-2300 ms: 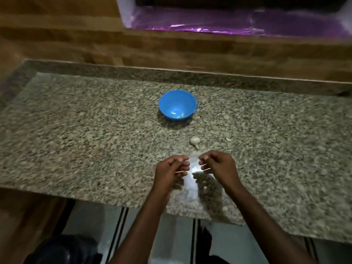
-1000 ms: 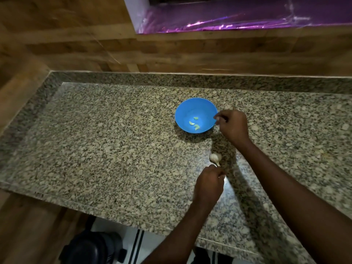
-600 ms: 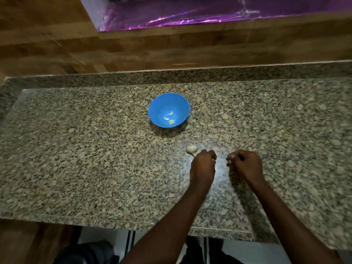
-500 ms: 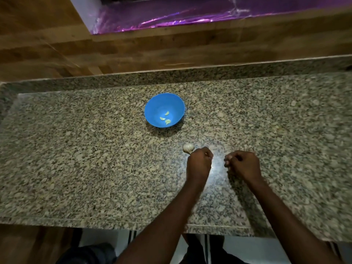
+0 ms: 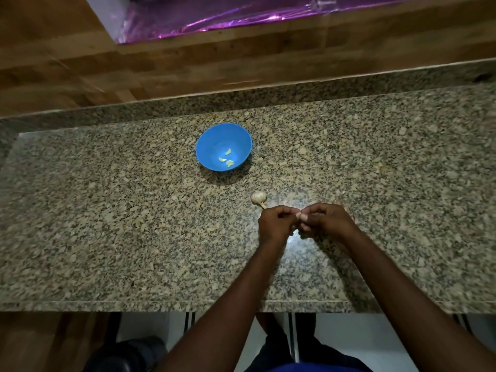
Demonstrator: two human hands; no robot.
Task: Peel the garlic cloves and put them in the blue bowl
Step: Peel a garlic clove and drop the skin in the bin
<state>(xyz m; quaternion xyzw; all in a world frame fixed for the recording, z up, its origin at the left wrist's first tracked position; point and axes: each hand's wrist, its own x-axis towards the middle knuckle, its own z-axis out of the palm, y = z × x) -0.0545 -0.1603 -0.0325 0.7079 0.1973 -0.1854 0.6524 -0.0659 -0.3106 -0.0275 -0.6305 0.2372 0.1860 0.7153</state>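
Your left hand and right hand meet with curled fingers, pinching something too small to tell, beside the garlic bulb and well before the blue bowl.

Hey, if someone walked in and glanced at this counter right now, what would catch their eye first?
The blue bowl stands out mid-counter against the speckled granite countertop, with three peeled garlic cloves inside. Nearer the person, a garlic bulb lies on the stone, just beyond the left hand and right hand, which meet fingertip to fingertip, seemingly pinching something too small to make out.
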